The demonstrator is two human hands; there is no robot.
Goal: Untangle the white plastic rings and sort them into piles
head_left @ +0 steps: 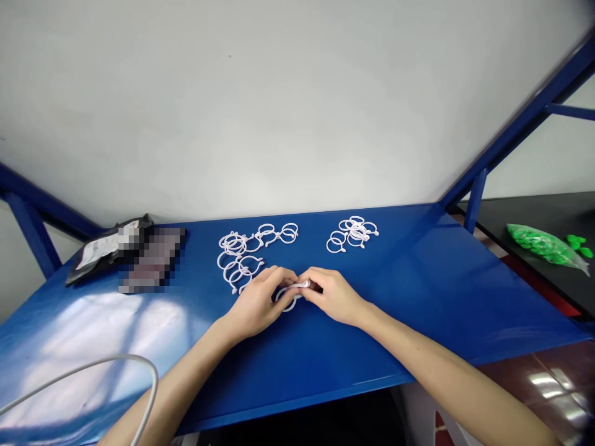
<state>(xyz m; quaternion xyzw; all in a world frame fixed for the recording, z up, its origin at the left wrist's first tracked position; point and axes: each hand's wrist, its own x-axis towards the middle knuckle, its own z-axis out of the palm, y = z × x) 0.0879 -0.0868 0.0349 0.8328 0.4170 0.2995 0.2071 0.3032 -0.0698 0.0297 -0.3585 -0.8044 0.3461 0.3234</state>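
Note:
Above the middle of the blue tabletop point(307, 359), my left hand point(260, 300) and my right hand point(332, 294) meet, fingertips almost touching. Both pinch a white plastic ring point(287, 308), whose round loop shows below the fingers. Its small end piece lies at my right fingertips, partly covered by them. Just beyond my left hand lies a loose spread of similar white rings point(232, 243), with open gaps and small knobs at their ends. A smaller pile of white rings point(357, 231) rests farther back to the right.
A black plastic parcel point(114, 244) with a label and a blurred flat item point(155, 260) lie at the back left. A white cable point(111, 358) loops across the lower left. Blue metal posts point(476, 198) flank the table. A bag of green pieces point(542, 244) sits on a dark surface at right.

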